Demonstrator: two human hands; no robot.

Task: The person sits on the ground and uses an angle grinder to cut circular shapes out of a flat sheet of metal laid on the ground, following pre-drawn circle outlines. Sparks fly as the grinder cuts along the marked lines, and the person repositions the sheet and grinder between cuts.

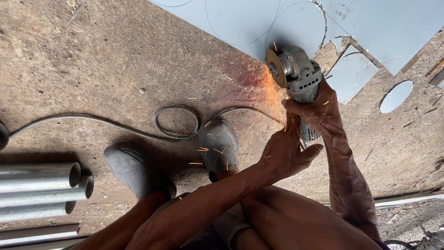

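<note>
Both my hands clamped on grinder: right hand on body, left hand around rear handle. Disc on edge of blue sheet (circles marked), sparks spraying toward my shoes. Cable looped on ground, pipes at left.

Matt grey cast metal on the angle grinder, its disc dull brass-toned. Smooth, pale blue painted sheet metal. Rough, gritty concrete floor. Glossy galvanised steel pipes. Dull rubbery cable. Worn grey shoes, scuffed.
</note>
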